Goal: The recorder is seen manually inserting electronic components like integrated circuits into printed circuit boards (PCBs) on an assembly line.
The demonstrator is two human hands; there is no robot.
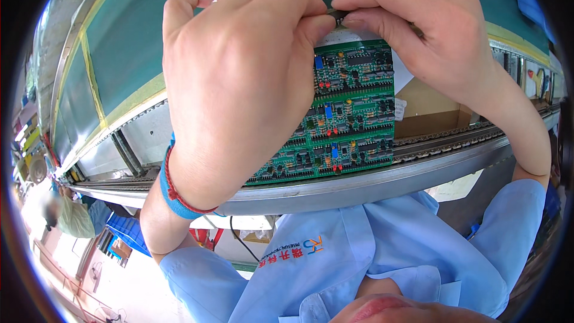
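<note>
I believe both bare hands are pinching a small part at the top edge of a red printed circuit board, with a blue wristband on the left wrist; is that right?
Not quite: the printed circuit board is green, not red, as the head view shows. The left hand and right hand do pinch a small part at its top edge, and the blue wristband sits on the left wrist.

A green circuit board (344, 116) crowded with small blue, red and black components, made of several joined panels, is held up by its top edge above the metal conveyor rail (359, 188).
</note>
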